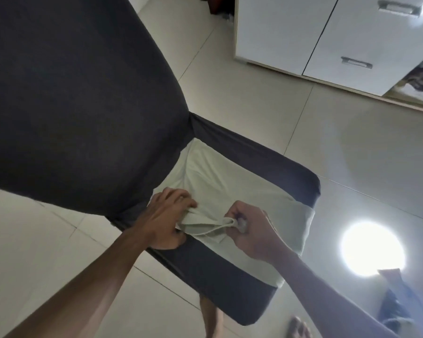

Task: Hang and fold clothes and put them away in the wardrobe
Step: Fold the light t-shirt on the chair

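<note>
Both hands pinch the near edge of a pale garment (230, 181) on the chair (83, 93): left hand (165, 222), right hand (253, 230), which perhaps grips a strap.

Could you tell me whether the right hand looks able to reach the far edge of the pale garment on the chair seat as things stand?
Probably yes. The right hand pinches the near edge of the pale garment, and nothing lies on the cloth between it and the far edge by the chair back. It would have to let go first.

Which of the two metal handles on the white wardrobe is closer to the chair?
The lower handle, on the drawer front nearer the floor; the other handle sits by the picture's top edge.
</note>
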The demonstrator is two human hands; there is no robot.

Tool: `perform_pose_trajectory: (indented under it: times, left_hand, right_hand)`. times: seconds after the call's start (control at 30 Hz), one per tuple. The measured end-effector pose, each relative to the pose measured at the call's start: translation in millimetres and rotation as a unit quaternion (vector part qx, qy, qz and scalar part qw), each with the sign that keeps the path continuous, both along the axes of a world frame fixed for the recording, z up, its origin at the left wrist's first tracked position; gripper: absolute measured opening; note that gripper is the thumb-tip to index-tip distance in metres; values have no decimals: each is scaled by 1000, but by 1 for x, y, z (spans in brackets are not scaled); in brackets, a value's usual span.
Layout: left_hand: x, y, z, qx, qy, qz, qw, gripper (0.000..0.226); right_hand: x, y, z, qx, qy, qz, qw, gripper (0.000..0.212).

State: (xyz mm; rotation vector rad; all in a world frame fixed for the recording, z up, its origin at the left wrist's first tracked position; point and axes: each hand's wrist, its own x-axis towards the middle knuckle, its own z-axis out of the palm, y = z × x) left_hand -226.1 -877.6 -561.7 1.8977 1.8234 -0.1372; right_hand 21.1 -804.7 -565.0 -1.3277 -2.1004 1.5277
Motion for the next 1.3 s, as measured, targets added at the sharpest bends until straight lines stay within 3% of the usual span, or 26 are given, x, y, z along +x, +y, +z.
perform_pose_trajectory:
  times: [0.07, 0.17, 0.3, 0.4, 0.47, 0.53, 0.6, 0.63, 0.67, 0.73, 0.87, 1.0, 1.07, 1.17, 1.2, 1.3]
  left_hand:
    - [-1, -4, -5, 51, 2, 6, 999, 68]
    - [-1, -5, -12, 150, -16, 38, 988, 40]
    - [-3, 0, -9, 173, -73, 99, 977, 33]
    - [-8, 10, -4, 154, -185, 210, 948, 32]
    - [-11, 22, 0, 96, -295, 322, 894, 35]
    - [-9, 34, 3, 32, -342, 340, 875, 38]
    - [-6, 38, 5, -27, -312, 287, 905, 57]
    - [-4, 36, 2, -42, -251, 242, 936, 68]
    - [-4, 33, -1, -33, -176, 190, 965, 75]
    - [-7, 24, -15, 36, -96, 121, 987, 66]
    - [-11, 12, -22, 155, -200, 185, 950, 27]
    - [-8, 4, -10, 123, -290, 262, 912, 18]
    - [-8, -3, -9, 91, -289, 260, 917, 20]
    - [-3, -15, -15, 67, -234, 213, 946, 21]
    - [-2, -18, -18, 58, -228, 209, 949, 22]
    - [0, -14, -17, 39, -248, 261, 932, 12]
  right_hand:
    - [2, 5, 3, -16, 6, -9, 1000, 19]
    - [1, 8, 5, -26, -1, 21, 999, 25]
    - [3, 15, 6, -34, -23, 43, 998, 29]
    - [1, 25, 5, -95, -11, 29, 995, 31]
    - [-4, 31, 5, -152, 23, -10, 988, 33]
    - [-8, 37, 4, -192, 52, -53, 979, 31]
    - [-10, 40, 4, -214, 77, -81, 970, 26]
    - [-10, 42, 6, -218, 86, -83, 969, 23]
    - [-10, 43, 7, -216, 91, -76, 969, 17]
    - [-10, 43, 10, -206, 94, -46, 973, 4]
    - [-8, 40, 11, -199, 88, -6, 976, 9]
    - [-3, 37, 9, -177, 37, 29, 983, 17]
    - [-2, 36, 10, -141, -12, 60, 988, 18]
    - [-1, 32, 12, -57, -117, 140, 982, 3]
    - [-2, 30, 11, -44, -146, 158, 975, 8]
    - [-6, 31, 19, -39, -181, 180, 966, 12]
